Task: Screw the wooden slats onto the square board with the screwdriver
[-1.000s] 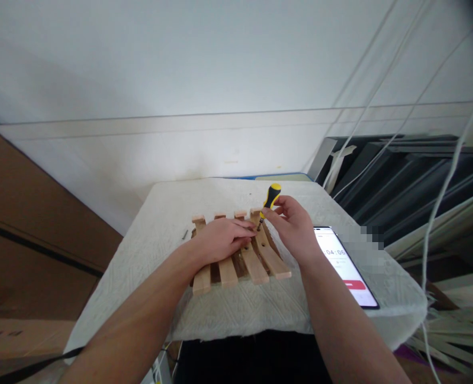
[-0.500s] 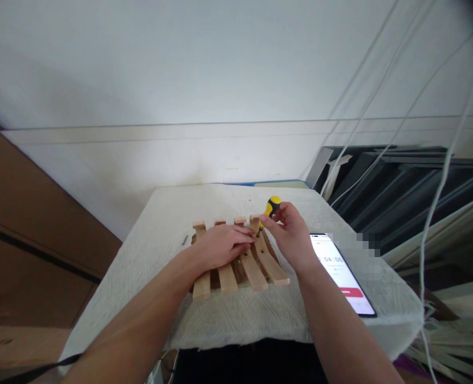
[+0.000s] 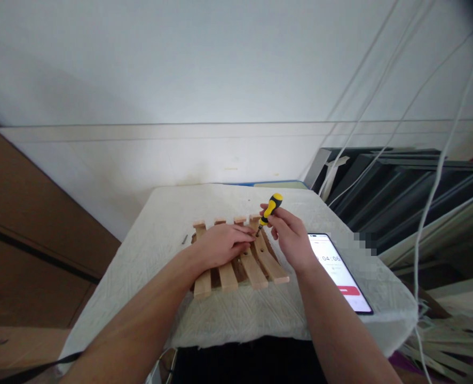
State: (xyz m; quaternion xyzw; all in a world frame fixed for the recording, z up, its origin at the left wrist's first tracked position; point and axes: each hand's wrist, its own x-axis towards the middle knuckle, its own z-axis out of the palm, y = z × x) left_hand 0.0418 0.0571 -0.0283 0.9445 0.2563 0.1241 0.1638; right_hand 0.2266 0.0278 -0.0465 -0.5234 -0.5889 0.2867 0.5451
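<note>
A small slatted wooden rack (image 3: 256, 269) lies on a white padded table top (image 3: 164, 234). My left hand (image 3: 220, 245) rests flat on the slats, fingers stretched toward the right-hand slat. My right hand (image 3: 290, 237) is closed around a yellow and black screwdriver (image 3: 269, 209). The screwdriver stands tilted, its tip down on the far end of the right-hand slat, close to my left fingertips.
A phone (image 3: 340, 272) with a lit timer screen lies on the table right of the rack. A small dark screw (image 3: 184, 239) lies left of the rack. Dark panels (image 3: 400, 186) and hanging white cords (image 3: 432, 202) stand to the right. A brown board (image 3: 28, 224) leans at left.
The screwdriver handle dipped low behind my right hand half a second ago and now stands up again. My right hand's fingers have shifted on it. My left hand has stayed on the slats.
</note>
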